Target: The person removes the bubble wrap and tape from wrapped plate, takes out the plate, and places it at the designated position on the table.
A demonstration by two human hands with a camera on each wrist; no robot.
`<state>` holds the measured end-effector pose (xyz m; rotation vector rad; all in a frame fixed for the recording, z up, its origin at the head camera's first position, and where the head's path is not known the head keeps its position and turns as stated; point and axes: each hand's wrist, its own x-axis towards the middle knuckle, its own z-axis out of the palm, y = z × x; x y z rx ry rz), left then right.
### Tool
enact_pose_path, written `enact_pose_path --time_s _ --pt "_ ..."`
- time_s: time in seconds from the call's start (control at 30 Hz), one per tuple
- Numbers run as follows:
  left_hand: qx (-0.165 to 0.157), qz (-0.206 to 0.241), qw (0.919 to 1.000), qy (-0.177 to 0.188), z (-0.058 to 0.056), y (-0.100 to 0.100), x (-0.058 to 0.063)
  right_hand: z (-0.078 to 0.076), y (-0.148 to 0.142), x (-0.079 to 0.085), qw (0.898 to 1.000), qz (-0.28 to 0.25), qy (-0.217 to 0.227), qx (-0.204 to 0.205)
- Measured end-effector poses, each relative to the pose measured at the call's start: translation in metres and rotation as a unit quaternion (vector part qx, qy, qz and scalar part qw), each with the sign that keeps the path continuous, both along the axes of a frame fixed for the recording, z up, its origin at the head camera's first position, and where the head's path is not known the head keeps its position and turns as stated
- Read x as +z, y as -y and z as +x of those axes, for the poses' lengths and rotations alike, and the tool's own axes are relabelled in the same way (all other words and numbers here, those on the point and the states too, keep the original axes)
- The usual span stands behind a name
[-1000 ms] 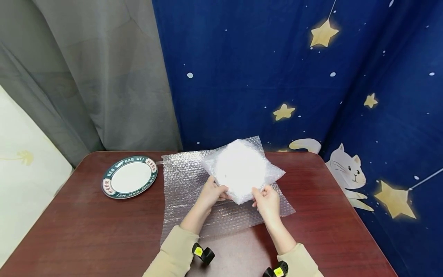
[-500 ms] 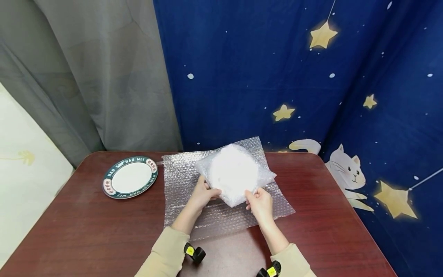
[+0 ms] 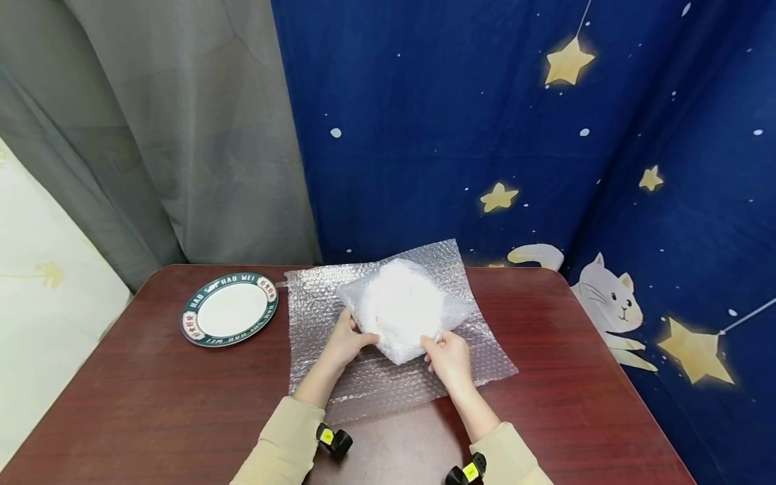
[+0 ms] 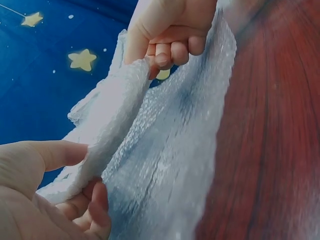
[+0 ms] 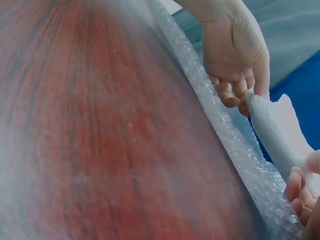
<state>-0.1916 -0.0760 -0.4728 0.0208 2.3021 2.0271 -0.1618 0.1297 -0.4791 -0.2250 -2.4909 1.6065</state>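
A white bundle wrapped in bubble wrap (image 3: 401,306) is held up over a larger flat bubble wrap sheet (image 3: 376,391). What the wrap encloses is washed out by glare in the head view. My left hand (image 3: 343,342) pinches the bundle's near left edge, thumb on top and fingers beneath. On the near right edge, my right hand (image 3: 450,357) grips it between thumb and curled fingers. Seen from the left wrist, the bundle (image 4: 112,112) is tilted, with its near edge between both hands. The right wrist view shows the same folded edge (image 5: 272,130).
A plate with a dark green lettered rim (image 3: 229,308) lies at the table's back left. The dark red wooden table (image 3: 564,377) extends around the sheet. Grey (image 3: 200,135) and blue star-patterned curtains (image 3: 424,135) hang right behind the table.
Both hands have shifted left and slightly toward me, carrying the bundle with them and keeping their hold on its near edge. The flat sheet and the plate stay in place.
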Motion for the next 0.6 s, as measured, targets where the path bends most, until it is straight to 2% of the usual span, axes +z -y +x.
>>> enact_pose_path --time_s 0.3,0.6 --pt "0.021 -0.073 0.9971 -0.003 -0.002 0.006 -0.007 -0.002 0.003 -0.005 0.999 0.040 0.021 0.017" --pt "0.019 -0.132 0.9909 -0.020 -0.005 0.005 -0.010 -0.003 0.000 -0.011 0.998 0.048 0.030 0.014"
